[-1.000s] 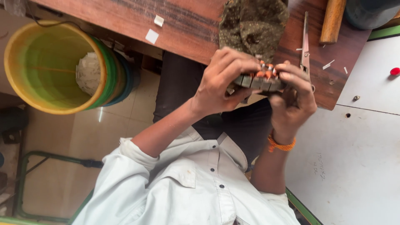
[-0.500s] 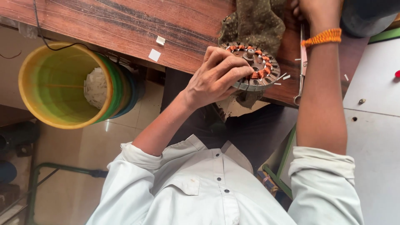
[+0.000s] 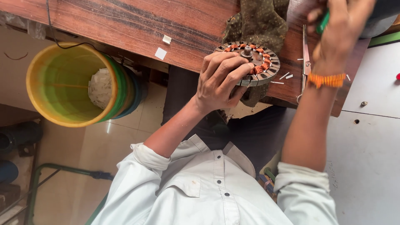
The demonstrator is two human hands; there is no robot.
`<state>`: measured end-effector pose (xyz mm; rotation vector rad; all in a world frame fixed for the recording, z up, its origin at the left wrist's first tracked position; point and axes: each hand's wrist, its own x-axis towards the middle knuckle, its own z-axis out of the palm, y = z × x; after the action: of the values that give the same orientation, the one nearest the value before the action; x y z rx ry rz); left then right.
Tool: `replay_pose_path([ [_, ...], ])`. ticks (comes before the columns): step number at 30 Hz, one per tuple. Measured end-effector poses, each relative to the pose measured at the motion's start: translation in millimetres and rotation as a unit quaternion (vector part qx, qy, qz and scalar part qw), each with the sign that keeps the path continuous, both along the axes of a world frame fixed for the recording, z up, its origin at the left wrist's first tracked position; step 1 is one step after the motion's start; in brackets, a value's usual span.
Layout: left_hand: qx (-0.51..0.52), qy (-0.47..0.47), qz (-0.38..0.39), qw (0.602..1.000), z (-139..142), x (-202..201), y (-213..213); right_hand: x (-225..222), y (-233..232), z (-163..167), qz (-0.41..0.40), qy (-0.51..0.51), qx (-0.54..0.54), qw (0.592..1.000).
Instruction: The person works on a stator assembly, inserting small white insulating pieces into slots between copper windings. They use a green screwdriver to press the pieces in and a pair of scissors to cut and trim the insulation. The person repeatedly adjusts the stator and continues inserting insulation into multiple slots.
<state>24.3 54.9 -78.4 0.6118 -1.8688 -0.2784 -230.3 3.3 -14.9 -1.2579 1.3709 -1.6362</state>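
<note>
Copper-wound motor core (image 3: 254, 62) sits at the table's (image 3: 125, 25) near edge; our left hand (image 3: 218, 81) clamps its 7 o'clock rim. Heavy, stiff, windings fragile. Right hand (image 3: 339, 29) fisted around a green handle (image 3: 321, 23).

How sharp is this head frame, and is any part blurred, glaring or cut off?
Head view: even daylight, no harsh glare; left hand and the copper-wound stator it holds are sharp; right hand, gripping something green at the top edge, is motion-blurred and partly cut off; yellow bucket is sharp, its interior brightly lit.
</note>
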Motion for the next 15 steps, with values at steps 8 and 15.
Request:
replay_pose_path([
  [8, -0.014, -0.015, -0.02, 1.0, -11, -1, -9, 27, 76, 10, 0.082, -0.053, 0.032, 0.995],
  [15, -0.008, -0.042, 0.014, 0.999, -2, -5, -3, 54, 113, 26, 0.079, -0.128, -0.052, 0.987],
])
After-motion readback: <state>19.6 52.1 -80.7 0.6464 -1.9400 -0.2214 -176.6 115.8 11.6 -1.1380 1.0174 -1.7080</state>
